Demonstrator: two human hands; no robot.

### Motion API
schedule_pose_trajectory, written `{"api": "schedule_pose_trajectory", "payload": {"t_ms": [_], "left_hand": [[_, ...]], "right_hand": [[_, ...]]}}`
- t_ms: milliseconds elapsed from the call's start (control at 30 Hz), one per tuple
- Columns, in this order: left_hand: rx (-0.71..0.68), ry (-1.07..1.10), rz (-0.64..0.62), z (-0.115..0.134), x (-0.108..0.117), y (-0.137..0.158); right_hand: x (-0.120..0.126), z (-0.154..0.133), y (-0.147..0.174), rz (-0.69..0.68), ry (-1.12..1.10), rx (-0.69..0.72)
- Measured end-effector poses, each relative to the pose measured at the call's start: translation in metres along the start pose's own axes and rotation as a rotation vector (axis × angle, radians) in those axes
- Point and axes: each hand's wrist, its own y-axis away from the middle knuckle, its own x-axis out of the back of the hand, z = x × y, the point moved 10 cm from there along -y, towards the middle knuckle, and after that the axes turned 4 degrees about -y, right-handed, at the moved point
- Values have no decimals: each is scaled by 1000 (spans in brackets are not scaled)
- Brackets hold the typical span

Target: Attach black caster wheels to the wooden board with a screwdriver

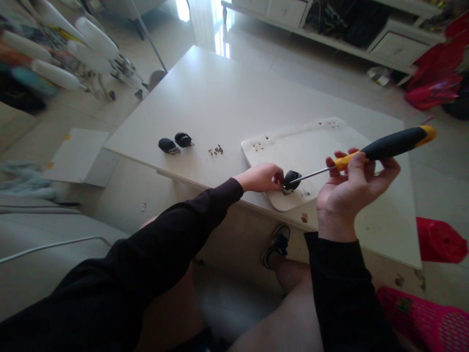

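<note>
My right hand (353, 183) is closed round a screwdriver (395, 143) with a black and yellow handle. Its metal shaft slants left and down to a black caster wheel (292, 179) on a white board (289, 142). At the left side of that caster, my left hand (264, 177) has its fingers closed against the metal base; whether they also pinch a screw is hidden. Two more black casters (183, 139) lie farther left on the white table (220, 93). Several small screws (216, 150) are scattered between them and the board. Groups of small holes mark the board's corners.
A white box (76, 156) sits on the floor left of the table. A red plastic object (441, 239) and a pink mesh basket (421, 313) are at the right. Along the back runs a white cabinet (286, 12). My foot (276, 244) is below the table's near edge.
</note>
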Motion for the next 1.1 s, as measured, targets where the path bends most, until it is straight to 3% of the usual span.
{"api": "schedule_pose_trajectory", "payload": {"t_ms": [1100], "left_hand": [[54, -114, 43, 1, 3, 0]], "right_hand": [[-1, -3, 2, 2, -16, 6]]}}
